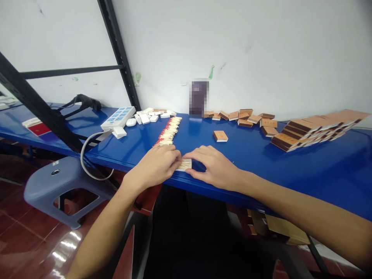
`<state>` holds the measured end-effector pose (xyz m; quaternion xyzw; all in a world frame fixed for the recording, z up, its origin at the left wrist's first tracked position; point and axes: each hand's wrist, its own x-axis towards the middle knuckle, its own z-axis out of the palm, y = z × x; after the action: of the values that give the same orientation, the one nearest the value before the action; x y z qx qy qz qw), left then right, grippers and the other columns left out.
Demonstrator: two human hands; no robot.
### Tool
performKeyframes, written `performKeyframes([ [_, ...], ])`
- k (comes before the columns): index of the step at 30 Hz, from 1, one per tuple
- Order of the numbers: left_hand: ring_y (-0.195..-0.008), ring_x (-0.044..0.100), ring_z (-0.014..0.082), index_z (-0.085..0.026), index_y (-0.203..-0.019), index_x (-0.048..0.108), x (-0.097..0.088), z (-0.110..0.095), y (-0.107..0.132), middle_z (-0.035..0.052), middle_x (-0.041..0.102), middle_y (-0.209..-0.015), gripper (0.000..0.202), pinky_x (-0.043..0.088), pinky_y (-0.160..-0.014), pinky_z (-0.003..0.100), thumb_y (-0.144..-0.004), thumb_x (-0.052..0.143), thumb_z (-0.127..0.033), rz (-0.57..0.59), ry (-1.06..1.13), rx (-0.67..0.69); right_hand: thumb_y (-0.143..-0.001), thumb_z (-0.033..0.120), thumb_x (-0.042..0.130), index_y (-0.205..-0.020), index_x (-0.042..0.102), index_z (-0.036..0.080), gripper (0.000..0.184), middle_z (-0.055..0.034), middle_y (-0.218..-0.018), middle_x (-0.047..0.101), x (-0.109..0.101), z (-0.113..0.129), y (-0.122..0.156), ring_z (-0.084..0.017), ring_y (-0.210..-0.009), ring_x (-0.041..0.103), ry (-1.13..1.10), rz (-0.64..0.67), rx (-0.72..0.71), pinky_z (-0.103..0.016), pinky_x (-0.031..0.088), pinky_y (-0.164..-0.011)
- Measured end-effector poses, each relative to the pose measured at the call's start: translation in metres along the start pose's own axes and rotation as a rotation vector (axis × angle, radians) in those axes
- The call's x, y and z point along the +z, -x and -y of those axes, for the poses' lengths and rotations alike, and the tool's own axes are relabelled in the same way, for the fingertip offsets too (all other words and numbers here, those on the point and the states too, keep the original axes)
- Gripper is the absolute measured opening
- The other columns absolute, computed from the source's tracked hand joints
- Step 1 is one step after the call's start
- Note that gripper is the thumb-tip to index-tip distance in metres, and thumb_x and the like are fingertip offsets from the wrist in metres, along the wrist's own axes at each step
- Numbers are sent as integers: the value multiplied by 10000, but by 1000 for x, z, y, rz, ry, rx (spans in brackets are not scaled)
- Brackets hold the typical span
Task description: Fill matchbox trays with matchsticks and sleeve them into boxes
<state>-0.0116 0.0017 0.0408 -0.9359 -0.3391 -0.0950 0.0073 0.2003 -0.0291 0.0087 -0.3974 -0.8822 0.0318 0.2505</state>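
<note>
A small white matchbox tray [188,164] with pale matchsticks in it lies at the table's front edge, between my two hands. My left hand [161,164] is closed over its left end, fingertips at the matches; that end is hidden. My right hand [213,167] holds the right end between thumb and forefinger. Just beyond my left hand, a long row of red-tipped matches [167,131] runs back across the blue table [197,133]. One closed orange-brown matchbox [220,136] lies beyond my right hand.
Loose matchboxes [245,116] lie along the wall, with a large stack of matchboxes [314,130] at right. White trays [148,115] are heaped at back left, near a white device [118,118] with a cable. A black rack post [40,97] and grey stool [66,186] stand left.
</note>
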Motion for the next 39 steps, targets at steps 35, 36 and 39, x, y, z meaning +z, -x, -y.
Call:
performKeyframes([
  [35,-791,617,223,-213,-925,694,-9,59,9,51,682,-893,220,405,-701,313,-905,512,-334,59,-28,-275,-942,334,594,-1065,665,174,214,-87,-1077,726,2,-2,1,-248,-1007,635,-2,-42,-46,-432,465,-876],
  [36,-793,617,223,-213,-905,689,-9,59,9,50,684,-893,217,404,-702,313,-906,506,-328,59,-23,-274,-941,336,596,-1066,666,175,216,-88,-1079,726,2,-2,1,-250,-1008,635,-1,-41,-44,-433,466,-876],
  [39,-779,613,220,-209,-858,668,-8,58,8,47,682,-870,206,396,-691,312,-905,497,-313,60,-11,-273,-938,345,598,-1070,667,179,223,-93,-1084,724,2,-2,1,-253,-1004,637,3,-42,-30,-436,473,-878],
])
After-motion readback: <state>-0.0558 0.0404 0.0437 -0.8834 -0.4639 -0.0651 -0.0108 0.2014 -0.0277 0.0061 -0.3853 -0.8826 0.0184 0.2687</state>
